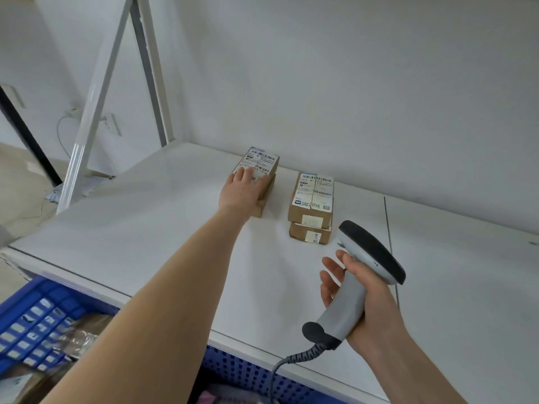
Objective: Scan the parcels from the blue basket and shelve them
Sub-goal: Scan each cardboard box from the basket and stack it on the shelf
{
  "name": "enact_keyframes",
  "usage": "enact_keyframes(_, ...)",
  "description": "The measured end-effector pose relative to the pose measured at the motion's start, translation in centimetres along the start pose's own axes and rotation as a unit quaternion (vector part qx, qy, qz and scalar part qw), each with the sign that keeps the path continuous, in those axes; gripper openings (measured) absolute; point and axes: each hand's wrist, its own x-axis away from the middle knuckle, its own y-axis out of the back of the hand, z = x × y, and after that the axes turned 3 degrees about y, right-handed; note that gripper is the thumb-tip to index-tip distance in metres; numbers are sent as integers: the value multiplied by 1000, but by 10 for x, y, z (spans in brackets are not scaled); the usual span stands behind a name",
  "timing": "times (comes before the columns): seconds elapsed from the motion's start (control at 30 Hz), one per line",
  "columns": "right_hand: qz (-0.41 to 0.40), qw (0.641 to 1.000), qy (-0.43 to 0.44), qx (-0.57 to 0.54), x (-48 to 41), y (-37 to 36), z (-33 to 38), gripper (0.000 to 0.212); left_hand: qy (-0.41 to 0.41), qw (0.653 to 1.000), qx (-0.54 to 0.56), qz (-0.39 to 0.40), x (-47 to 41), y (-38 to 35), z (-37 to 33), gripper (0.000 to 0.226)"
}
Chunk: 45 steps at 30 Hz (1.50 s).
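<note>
While the right hand (361, 298) grips the scanner (355, 275), the left hand (242, 189) presses a cardboard parcel (259, 166).

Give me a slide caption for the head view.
Left hand placing a labelled parcel on the shelf; right hand holding the barcode scanner.

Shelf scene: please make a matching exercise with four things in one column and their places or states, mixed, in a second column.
Things:
1. Scanner
2. Left stack
3. Right stack
4. Basket

Places or states:
A. below the shelf's front edge
B. under the left hand
C. on the shelf, untouched
D. held in the right hand

Pairs: 1-D, 2-B, 3-C, 4-A
</note>
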Motion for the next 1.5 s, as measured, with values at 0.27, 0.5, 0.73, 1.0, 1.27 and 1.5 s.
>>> enact_keyframes(0.27, -2, 999, 10, -51, 6, 7, 14, 19, -139, 983, 45, -115, 36, 19, -42, 82)
enact_keyframes(0.5, -16, 997, 26, -72, 10, 14, 22, 20, -237, 964, -121, -20, 55, 0, -129, 70)
enact_keyframes(0.73, -11, 998, 17, -58, 7, 20, 24, 21, -188, 968, -165, 12, 31, -9, -119, 43)
enact_keyframes(1.0, -6, 999, 10, -37, 2, 20, 22, 21, -168, 977, -128, 25, -2, -13, -92, 71)
enact_keyframes(1.27, 1, 999, 1, -36, 3, 15, 17, 14, -63, 998, -2, -1, 10, -14, -73, 87)
enact_keyframes(1.5, 3, 1000, -2, -18, 5, 12, 13, 16, -70, 995, 15, 67, 2, -13, -66, 107)
